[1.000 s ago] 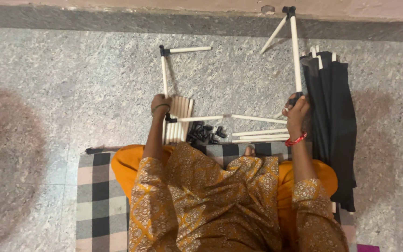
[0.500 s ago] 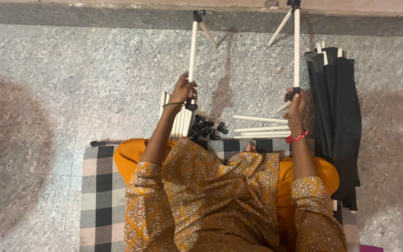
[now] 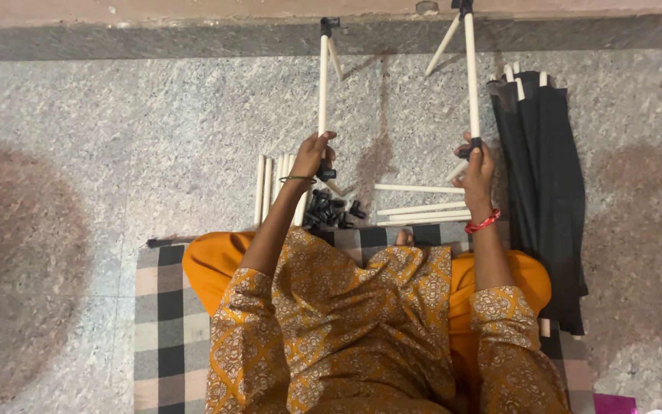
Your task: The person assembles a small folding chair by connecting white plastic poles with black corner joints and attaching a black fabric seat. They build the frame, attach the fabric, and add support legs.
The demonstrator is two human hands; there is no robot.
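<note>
I sit on a checked mat (image 3: pixel 161 307) on a grey stone floor. My left hand (image 3: pixel 312 156) grips a white rod (image 3: pixel 322 84) that stands up toward the far wall, with a black connector at each end. My right hand (image 3: pixel 476 169) holds a second upright white rod (image 3: pixel 470 77) at its lower black joint. The two rods run roughly parallel. Between my hands lie loose white rods (image 3: pixel 423 208), and a pile of small black connectors (image 3: pixel 329 211) lies just in front of my knees.
A bundle of white rods (image 3: pixel 270 188) lies left of my left hand. A folded black fabric piece with white rods (image 3: pixel 545 184) lies along my right side. A stone step (image 3: pixel 193 38) runs across the far edge. A pink object (image 3: pixel 614 403) shows at bottom right.
My left hand swung its rod from lying on the floor at the left to standing upright, then shifted it right toward the middle. My right hand stayed on its rod.
</note>
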